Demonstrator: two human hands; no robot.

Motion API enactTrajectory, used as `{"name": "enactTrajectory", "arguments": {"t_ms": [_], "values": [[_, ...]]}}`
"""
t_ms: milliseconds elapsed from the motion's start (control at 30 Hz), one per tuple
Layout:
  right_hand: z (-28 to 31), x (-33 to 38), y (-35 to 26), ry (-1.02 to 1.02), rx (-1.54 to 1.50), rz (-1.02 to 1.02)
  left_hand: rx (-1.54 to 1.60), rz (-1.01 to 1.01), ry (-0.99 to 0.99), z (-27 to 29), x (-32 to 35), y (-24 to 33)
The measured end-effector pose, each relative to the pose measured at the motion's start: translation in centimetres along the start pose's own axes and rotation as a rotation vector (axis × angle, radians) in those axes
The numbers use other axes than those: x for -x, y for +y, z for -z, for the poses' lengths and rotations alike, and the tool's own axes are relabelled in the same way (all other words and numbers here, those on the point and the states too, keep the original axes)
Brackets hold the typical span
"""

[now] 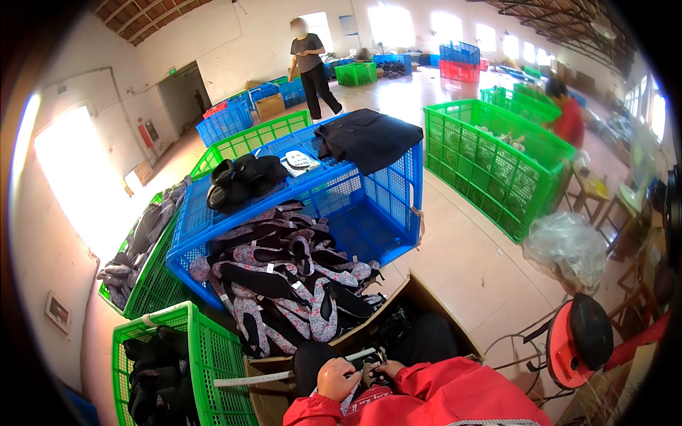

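Observation:
My left hand (338, 379) is low in the middle, its fingers curled over a floral fabric piece (350, 402), part of which hangs below it. Close to its right, my right hand (388, 368) is closed with the fingers pinched at a small dark part between the two hands; what it grips is too small to make out. A long white rod or tube (256, 380) runs from the left to just above my hands. Under them stands an open cardboard box (444, 307). Just beyond lies a heap of floral and black padded fabric pieces (273, 280), some with white tags.
A blue crate (380, 238) lies tipped with its opening toward me; a dark cloth (369, 138) and black items (241, 181) rest on top. Green crates (490, 167) stand left and right. A red stool with a black seat (582, 344) is at right. Two people are farther off.

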State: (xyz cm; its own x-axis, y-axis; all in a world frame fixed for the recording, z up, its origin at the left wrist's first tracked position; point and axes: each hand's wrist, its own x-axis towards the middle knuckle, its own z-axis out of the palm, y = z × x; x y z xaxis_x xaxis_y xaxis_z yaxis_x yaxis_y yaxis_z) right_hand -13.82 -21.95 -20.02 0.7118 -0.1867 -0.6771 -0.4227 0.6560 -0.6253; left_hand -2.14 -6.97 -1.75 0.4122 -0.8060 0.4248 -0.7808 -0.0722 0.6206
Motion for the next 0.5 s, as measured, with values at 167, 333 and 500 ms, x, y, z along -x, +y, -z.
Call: {"name": "enactTrajectory", "arguments": {"t_ms": [167,333,500], "values": [[-0.13,0.43,-0.15,-0.017,-0.008,0.004,0.014,-0.029,-0.016,-0.23,-0.12,-0.1],[0.27,0.33,0.01,-0.022,-0.002,0.016,0.009,-0.019,-0.044,-0.52,-0.25,0.06],[0.18,0.23,0.05,-0.021,-0.004,0.023,0.007,-0.02,-0.04,-0.34,-0.37,0.31]]}}
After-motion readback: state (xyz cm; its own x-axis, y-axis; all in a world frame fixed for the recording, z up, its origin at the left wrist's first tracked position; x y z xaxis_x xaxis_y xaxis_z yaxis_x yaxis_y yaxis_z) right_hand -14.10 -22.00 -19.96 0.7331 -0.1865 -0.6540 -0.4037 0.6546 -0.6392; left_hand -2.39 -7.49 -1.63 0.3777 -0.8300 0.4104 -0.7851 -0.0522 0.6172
